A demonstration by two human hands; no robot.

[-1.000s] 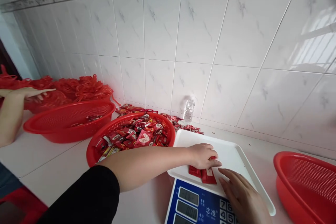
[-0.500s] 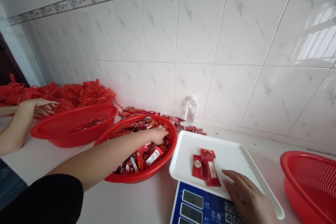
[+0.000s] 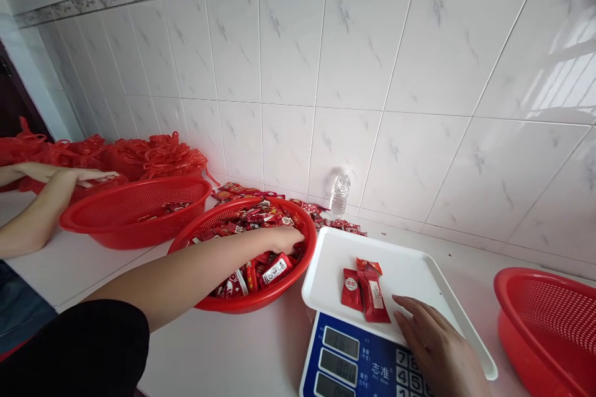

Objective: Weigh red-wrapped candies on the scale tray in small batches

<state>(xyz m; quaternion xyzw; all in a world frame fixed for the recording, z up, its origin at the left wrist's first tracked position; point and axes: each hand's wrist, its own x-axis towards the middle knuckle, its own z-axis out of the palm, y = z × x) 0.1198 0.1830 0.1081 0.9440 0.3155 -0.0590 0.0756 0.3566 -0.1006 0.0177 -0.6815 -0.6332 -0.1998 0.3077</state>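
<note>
My left hand [image 3: 287, 239] reaches into a red basket [image 3: 251, 304] full of red wrapped candies [image 3: 272, 270]; its fingers are down among the packets, curled, and what they hold is hidden. My right hand [image 3: 435, 344] rests with fingers stretched flat on the near edge of a white tray [image 3: 419, 267] that sits on a blue digital scale [image 3: 344, 360]. Three red candy packets [image 3: 365, 290] lie on the tray just left of my right fingertips.
A second red basket [image 3: 135, 214] with a few packets stands at the left, another red basket [image 3: 544, 322] at the far right. Another person's hands [image 3: 60, 175] lie on red bags [image 3: 116, 155] at far left. A water bottle [image 3: 339, 195] and loose candies [image 3: 335, 224] sit by the tiled wall.
My left hand left the packets on the tray and moved left into the candy basket, then dug deeper. My right hand stayed on the tray's edge.
</note>
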